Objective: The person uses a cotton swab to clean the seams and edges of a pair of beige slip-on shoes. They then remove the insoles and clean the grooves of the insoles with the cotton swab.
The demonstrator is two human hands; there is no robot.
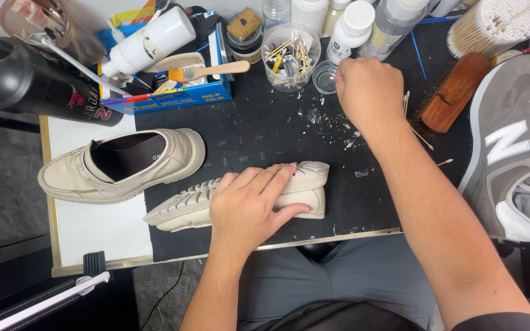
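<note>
Head view shows your left hand lying flat, fingers spread, pressing down on a cream shoe that rests on its side on the black mat of the desk. The shoe's long way runs left to right, with the sole facing away from you. It lies close to your body, near the front edge of the desk. Your right hand is far up the desk, curled shut near a small clear cup; you cannot tell what it pinches, if anything. So the left hand is the nearer one to the shoe. The other cream shoe stands upright to the left, and a grey sneaker sits on the right.
</note>
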